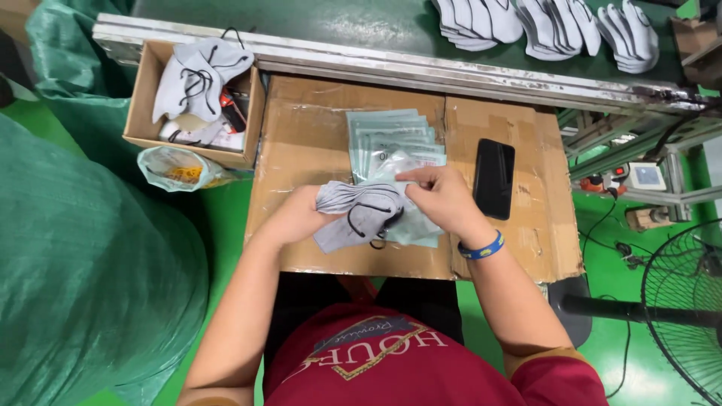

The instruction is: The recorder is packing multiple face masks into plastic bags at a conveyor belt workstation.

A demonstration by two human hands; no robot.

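Observation:
A grey fabric shoe upper (353,214) with a black cord lies bunched in my hands over a cardboard-covered table (316,135). My left hand (297,218) grips its left side. My right hand (440,197), with a blue wristband, pinches the edge of a clear plastic bag (414,169) beside the grey piece. A fanned stack of flat pale green plastic bags (391,135) lies just beyond my hands.
A black phone (494,178) lies right of my hands. A cardboard box (143,113) at the left holds grey pieces with cords. Grey-white pieces (549,26) sit on the green belt behind a metal rail. Big green sacks (83,256) stand left, a fan (688,308) right.

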